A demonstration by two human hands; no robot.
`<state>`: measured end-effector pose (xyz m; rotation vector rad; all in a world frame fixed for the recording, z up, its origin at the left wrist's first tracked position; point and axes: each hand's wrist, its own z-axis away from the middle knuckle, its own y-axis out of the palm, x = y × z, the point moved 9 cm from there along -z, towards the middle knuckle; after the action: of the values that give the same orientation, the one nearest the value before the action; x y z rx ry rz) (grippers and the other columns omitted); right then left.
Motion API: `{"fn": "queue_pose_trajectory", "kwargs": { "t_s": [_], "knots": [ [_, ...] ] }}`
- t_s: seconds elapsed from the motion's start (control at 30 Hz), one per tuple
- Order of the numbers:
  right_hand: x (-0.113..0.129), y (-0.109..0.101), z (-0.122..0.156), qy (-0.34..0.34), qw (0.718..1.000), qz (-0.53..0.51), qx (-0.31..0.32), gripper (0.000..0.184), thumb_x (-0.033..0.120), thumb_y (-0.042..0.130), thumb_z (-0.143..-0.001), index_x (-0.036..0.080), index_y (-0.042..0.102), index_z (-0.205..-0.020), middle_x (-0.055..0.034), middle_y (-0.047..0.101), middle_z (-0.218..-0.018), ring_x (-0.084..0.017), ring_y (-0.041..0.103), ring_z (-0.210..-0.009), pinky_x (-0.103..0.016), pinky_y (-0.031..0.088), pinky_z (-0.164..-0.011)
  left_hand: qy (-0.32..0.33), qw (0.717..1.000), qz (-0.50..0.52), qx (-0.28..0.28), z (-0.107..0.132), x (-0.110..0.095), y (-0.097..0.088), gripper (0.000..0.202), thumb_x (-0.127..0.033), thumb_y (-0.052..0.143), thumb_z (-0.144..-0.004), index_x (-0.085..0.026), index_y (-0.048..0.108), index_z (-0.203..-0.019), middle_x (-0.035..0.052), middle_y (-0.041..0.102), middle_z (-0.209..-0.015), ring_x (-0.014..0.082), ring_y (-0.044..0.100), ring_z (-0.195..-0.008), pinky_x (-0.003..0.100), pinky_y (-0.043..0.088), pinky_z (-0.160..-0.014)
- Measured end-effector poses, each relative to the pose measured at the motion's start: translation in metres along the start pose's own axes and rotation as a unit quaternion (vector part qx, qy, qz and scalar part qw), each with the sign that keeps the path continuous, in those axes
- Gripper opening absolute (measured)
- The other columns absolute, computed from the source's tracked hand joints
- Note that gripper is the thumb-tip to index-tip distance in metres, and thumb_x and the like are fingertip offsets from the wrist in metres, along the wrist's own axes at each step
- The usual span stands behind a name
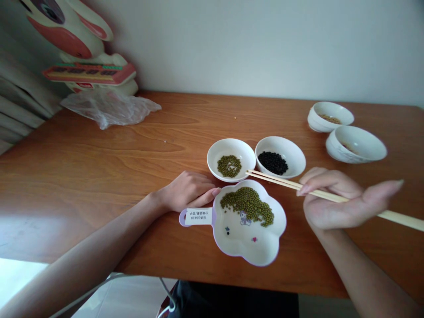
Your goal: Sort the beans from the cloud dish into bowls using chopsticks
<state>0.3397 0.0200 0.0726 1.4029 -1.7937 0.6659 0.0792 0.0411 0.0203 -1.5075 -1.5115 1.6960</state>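
Observation:
My right hand holds a pair of wooden chopsticks, their tips hovering between two small white bowls and a flower-shaped dish. The flower-shaped dish has a lilac rim, a labelled handle and a pile of green mung beans in its far half. My left hand rests curled on the table, fingertips touching the dish's left rim beside the handle. One round bowl holds a few green beans; the other bowl holds black beans.
Two more white bowls stand at the far right of the wooden table. A crumpled clear plastic bag and a red-and-white toy figure sit at the far left against the wall.

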Motion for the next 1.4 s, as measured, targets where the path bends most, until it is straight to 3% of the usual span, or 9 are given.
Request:
{"fn": "queue_pose_trajectory", "kwargs": {
  "t_s": [1.0, 1.23, 1.4],
  "knots": [
    [-0.003, 0.008, 0.006, 0.053, 0.998, -0.003, 0.029, 0.073, 0.059, 0.025, -0.102, 0.024, 0.072, -0.057, -0.0063, 0.058, -0.047, -0.021, 0.054, -0.048, -0.037, 0.037, -0.049, 0.001, 1.0, -0.008, -0.005, 0.001, 0.001, 0.001, 0.036, -0.027, 0.039, -0.106, -0.02, 0.056, -0.075, 0.002, 0.064, -0.073, 0.0152, 0.058, -0.068, 0.03, 0.043, -0.066],
    [-0.003, 0.008, 0.006, 0.052, 0.998, -0.002, 0.025, 0.072, 0.057, 0.027, -0.102, 0.024, 0.073, -0.057, -0.0058, 0.057, -0.045, -0.021, 0.053, -0.048, -0.037, 0.036, -0.05, 0.012, 0.998, -0.028, -0.048, 0.001, -0.001, -0.005, 0.036, -0.026, 0.04, -0.105, -0.019, 0.057, -0.074, 0.0028, 0.061, -0.072, 0.015, 0.056, -0.067, 0.031, 0.041, -0.063],
    [-0.004, 0.007, 0.007, 0.059, 0.998, 0.006, 0.027, 0.072, 0.061, 0.028, -0.1, 0.025, 0.073, -0.057, -0.0061, 0.056, -0.045, -0.022, 0.054, -0.049, -0.038, 0.036, -0.05, -0.014, 0.993, -0.023, -0.115, 0.008, 0.007, -0.017, 0.033, -0.024, 0.041, -0.104, -0.02, 0.051, -0.073, 0.0022, 0.056, -0.069, 0.0148, 0.05, -0.062, 0.032, 0.038, -0.06]
  ]
}}
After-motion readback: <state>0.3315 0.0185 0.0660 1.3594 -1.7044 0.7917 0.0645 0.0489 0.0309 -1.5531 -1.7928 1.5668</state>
